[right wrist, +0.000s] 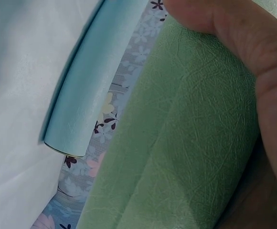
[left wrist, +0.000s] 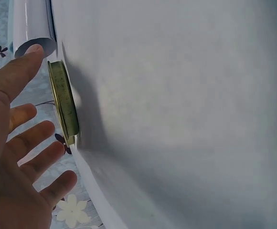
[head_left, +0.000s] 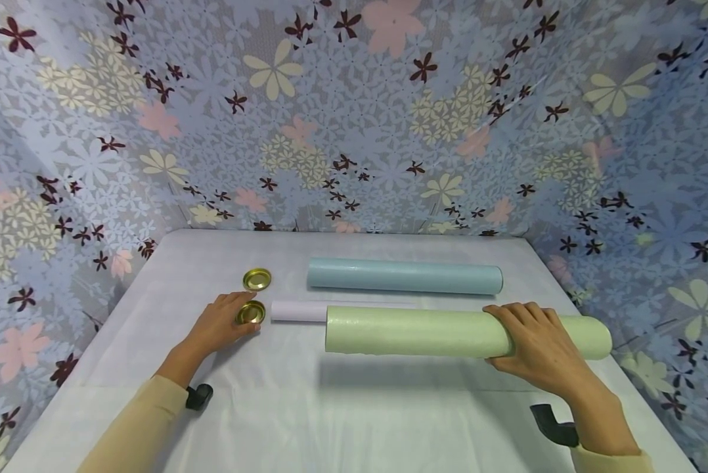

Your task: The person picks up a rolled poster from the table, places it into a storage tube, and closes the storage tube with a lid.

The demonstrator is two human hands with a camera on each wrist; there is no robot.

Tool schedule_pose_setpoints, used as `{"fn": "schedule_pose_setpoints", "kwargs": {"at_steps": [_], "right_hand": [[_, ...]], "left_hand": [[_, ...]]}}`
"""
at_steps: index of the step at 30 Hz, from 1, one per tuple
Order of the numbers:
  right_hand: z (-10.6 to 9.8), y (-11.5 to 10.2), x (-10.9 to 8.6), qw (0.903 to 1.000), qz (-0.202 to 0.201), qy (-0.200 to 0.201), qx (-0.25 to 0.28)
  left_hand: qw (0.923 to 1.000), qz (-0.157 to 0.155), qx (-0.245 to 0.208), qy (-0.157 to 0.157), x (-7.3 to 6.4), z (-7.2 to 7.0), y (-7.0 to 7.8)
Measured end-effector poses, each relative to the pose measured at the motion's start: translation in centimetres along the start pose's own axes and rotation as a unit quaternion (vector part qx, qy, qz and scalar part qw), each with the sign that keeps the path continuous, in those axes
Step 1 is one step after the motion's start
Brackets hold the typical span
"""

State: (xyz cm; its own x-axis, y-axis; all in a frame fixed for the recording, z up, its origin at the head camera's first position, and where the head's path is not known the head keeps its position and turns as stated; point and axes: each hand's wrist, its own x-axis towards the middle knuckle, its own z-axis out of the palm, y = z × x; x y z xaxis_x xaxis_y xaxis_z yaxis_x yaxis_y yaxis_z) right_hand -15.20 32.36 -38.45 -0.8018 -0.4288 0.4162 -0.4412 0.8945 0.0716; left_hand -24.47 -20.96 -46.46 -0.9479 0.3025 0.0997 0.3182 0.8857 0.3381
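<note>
Right grip: the hand (head_left: 534, 345) lies across the top of the green tube (head_left: 419, 332) and holds it, thumb on the near side and fingers over the far side
Green tube, place: it passes under the right grip, off-centre; the longer part reaches out to the left of that grip, the shorter part to its right; a shadow below shows it raised over the white surface (head_left: 259, 420)
Green tube, long axis: left to right across the body, close to level, the right end slightly lower in the head view; its left end points toward the left grip
Left grip: the other hand (head_left: 221, 323) has its fingers spread and thumb apart, around the near gold lid (head_left: 251, 314); whether they touch it I cannot tell
Far gold lid (head_left: 257, 279): just beyond the left grip's fingertips
Lilac tube (head_left: 297, 311): right of the left grip, lengthwise left to right; partly hidden by the green tube
Blue tube (head_left: 404, 276): beyond and left of the right grip; roughly parallel to the green tube
</note>
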Motion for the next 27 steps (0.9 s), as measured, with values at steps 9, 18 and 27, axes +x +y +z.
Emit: {"fn": "schedule_pose_setpoints", "kwargs": {"at_steps": [9,18,27], "right_hand": [[0.05,0.05,-0.02,1.0,-0.001,0.0,0.001],[0.07,0.07,-0.03,1.0,-0.001,0.001,0.003],[0.24,-0.08,0.0,1.0,-0.003,0.002,0.001]], "left_hand": [[0.9994,-0.001,0.024,-0.024,0.76,0.24,-0.11],[0.9987,0.016,0.045,-0.017,1.0,0.54,0.05],[0.998,0.011,0.055,-0.027,1.03,0.47,0.1]]}}
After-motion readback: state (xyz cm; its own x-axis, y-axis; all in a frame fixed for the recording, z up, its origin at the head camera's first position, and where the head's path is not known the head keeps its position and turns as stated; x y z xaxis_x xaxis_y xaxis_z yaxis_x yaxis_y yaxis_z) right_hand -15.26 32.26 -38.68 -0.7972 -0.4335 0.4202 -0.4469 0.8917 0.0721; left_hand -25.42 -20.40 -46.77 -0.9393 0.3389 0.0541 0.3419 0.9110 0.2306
